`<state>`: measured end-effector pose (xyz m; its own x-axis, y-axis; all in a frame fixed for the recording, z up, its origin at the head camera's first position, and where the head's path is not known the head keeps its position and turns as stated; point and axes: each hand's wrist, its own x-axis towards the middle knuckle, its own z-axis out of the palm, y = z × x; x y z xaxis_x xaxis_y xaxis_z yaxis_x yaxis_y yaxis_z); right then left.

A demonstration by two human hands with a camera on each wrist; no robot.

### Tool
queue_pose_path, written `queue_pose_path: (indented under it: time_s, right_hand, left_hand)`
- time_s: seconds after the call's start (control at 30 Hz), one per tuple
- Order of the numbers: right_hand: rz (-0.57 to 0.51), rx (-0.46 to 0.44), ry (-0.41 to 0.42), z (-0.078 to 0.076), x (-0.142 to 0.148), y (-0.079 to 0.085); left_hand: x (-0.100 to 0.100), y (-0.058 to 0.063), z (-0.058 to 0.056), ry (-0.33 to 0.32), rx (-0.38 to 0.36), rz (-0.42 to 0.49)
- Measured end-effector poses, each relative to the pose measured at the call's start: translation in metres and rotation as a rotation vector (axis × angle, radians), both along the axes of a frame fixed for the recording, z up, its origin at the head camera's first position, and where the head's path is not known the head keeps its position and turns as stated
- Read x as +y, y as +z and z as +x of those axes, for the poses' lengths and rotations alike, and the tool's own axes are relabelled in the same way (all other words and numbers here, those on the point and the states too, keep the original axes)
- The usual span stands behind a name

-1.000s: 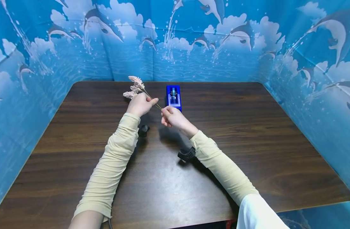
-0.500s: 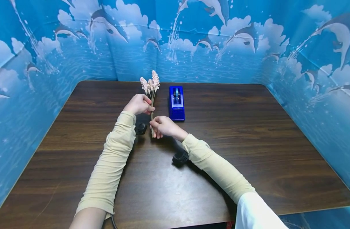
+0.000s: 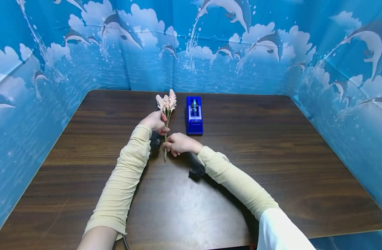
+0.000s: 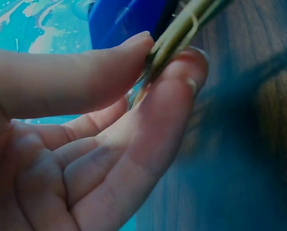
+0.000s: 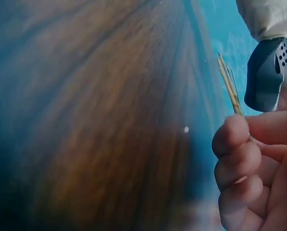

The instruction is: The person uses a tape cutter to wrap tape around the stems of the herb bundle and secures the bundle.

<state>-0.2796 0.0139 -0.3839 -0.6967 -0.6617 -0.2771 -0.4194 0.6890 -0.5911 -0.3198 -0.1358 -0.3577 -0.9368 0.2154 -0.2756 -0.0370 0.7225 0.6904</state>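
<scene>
A small bunch of pale pink flowers (image 3: 167,101) on thin stems points away from me in the head view, left of the blue tape dispenser (image 3: 194,116). My left hand (image 3: 155,122) pinches the stems just below the blossoms. In the left wrist view, the green-brown stems (image 4: 179,33) lie between thumb and forefinger. Lower down, my right hand (image 3: 180,143) pinches the same stems between thumb and curled fingers. The stem ends (image 5: 228,84) stick out past those fingers in the right wrist view. The blossoms show only in the head view.
The dark wooden table (image 3: 256,149) reaches back to a blue dolphin-print curtain (image 3: 147,66). Black wrist cameras hang under both forearms, the right one (image 3: 197,171) low over the table. A cable (image 3: 126,242) runs below the left sleeve.
The flowers have swung from leaning left to pointing away from me. Both hands have come nearer with them, and the right hand has shifted left, uncovering the tape dispenser.
</scene>
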Motion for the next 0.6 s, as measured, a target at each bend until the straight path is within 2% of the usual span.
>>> queue_pose_path:
  time_s: [0.17,0.3,0.5,0.6]
  right_hand:
    - [0.021,0.029,0.072,-0.001,0.006,-0.003]
    - [0.019,0.041,0.110,-0.002,0.015,-0.001]
    - [0.002,0.041,0.091,-0.006,0.038,0.008]
    - [-0.035,0.032,0.044,-0.009,0.054,0.015]
  left_hand:
    - [-0.001,-0.005,-0.001,0.019,0.007,-0.067]
    - [-0.003,-0.007,-0.001,0.014,-0.022,-0.099]
    - [-0.005,0.000,0.003,-0.026,-0.143,-0.045]
    - [-0.010,0.010,0.007,-0.089,-0.160,-0.099]
